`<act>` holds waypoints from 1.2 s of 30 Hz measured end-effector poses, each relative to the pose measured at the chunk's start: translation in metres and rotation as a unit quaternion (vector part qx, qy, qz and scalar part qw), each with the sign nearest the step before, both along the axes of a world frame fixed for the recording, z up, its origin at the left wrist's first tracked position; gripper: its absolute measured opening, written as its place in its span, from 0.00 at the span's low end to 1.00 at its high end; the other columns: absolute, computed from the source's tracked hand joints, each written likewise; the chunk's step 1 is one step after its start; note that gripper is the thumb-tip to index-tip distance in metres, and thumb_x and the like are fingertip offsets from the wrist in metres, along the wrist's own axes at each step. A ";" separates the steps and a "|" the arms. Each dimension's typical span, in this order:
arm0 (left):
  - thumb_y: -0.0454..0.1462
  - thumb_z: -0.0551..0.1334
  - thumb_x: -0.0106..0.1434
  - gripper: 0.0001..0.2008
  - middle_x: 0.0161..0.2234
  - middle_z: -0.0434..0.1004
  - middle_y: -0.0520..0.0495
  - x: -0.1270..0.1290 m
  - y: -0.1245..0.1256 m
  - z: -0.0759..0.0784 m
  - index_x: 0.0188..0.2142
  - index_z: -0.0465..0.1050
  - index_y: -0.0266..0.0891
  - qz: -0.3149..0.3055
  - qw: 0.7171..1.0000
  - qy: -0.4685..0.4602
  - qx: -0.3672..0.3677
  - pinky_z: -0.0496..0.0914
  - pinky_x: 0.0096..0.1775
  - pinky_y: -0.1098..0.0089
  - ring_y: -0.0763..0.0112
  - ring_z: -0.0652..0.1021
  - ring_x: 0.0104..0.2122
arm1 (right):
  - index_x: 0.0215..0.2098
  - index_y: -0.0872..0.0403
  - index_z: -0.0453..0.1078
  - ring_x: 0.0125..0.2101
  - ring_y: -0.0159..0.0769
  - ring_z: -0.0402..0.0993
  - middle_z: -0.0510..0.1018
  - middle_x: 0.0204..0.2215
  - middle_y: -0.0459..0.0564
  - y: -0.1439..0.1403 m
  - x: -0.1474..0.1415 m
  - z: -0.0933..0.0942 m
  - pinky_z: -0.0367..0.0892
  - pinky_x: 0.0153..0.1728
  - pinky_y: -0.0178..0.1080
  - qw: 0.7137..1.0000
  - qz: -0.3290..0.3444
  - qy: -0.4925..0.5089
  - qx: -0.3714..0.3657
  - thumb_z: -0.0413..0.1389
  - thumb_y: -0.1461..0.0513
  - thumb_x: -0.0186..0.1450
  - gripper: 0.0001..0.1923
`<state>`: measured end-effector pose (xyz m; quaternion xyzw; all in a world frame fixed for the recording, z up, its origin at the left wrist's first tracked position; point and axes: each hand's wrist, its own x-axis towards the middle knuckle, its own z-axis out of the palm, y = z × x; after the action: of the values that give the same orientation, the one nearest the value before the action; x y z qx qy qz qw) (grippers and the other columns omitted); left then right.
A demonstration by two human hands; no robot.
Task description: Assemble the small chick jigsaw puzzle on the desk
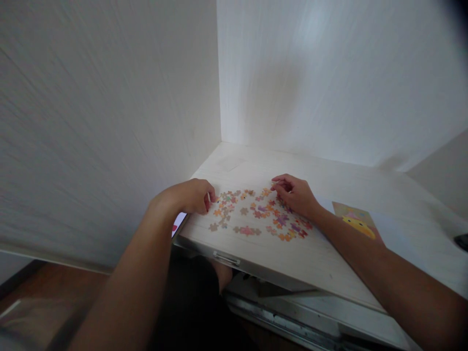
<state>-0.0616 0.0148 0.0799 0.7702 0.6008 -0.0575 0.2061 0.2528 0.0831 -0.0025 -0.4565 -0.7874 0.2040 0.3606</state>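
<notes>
Many small jigsaw puzzle pieces (244, 211) lie on a white desk top, some joined into short strips, such as a beige and pink strip (247, 230) near the front. At the left edge of the pieces is my left hand (200, 195), its fingers curled down; what they hold, if anything, is hidden. My right hand (294, 195) rests over the far right of the pieces, thumb and fingers drawn together at a small pale puzzle piece (273, 185). It covers some of the purple and orange pieces.
A printed picture of a yellow figure (358, 226) lies partly under my right forearm. A lit phone screen (178, 223) shows at the desk's left edge. Pale panels rise behind and left of the desk (256, 161). Below its front handle (226, 258) are my legs.
</notes>
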 end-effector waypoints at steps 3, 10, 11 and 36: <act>0.28 0.64 0.47 0.21 0.35 0.84 0.50 0.002 0.001 -0.004 0.43 0.77 0.40 -0.007 1.000 -0.003 0.001 0.67 0.30 0.74 0.67 0.80 0.33 | 0.45 0.55 0.73 0.24 0.33 0.75 0.82 0.32 0.52 0.000 0.000 0.000 0.69 0.27 0.36 1.000 -0.005 -0.010 0.003 0.54 0.58 0.65 0.13; 0.30 0.64 0.52 0.17 0.34 0.82 0.49 -0.004 0.004 -0.003 0.44 0.77 0.40 -0.023 0.999 -0.019 0.030 0.66 0.31 0.74 0.69 0.79 0.33 | 0.44 0.55 0.75 0.24 0.33 0.74 0.82 0.29 0.50 0.000 -0.001 0.000 0.67 0.27 0.36 1.000 -0.010 -0.022 0.019 0.55 0.58 0.65 0.13; 0.31 0.63 0.54 0.16 0.34 0.82 0.49 -0.007 0.003 0.000 0.44 0.77 0.39 -0.023 0.999 -0.022 0.043 0.66 0.32 0.74 0.69 0.79 0.33 | 0.44 0.55 0.75 0.24 0.33 0.74 0.81 0.28 0.50 0.000 -0.001 0.000 0.67 0.27 0.36 0.999 -0.011 -0.022 0.021 0.55 0.58 0.64 0.13; 0.32 0.70 0.48 0.18 0.35 0.83 0.48 -0.006 0.003 -0.005 0.41 0.78 0.40 0.015 0.999 0.031 0.023 0.65 0.31 0.72 0.66 0.79 0.33 | 0.46 0.55 0.76 0.20 0.32 0.73 0.82 0.29 0.51 0.002 0.000 -0.003 0.67 0.23 0.35 1.000 -0.010 -0.017 0.002 0.54 0.58 0.65 0.15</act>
<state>-0.0676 0.0177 0.0745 0.7636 0.6194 -0.0643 0.1706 0.2530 0.0852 -0.0058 -0.4670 -0.7893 0.1911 0.3498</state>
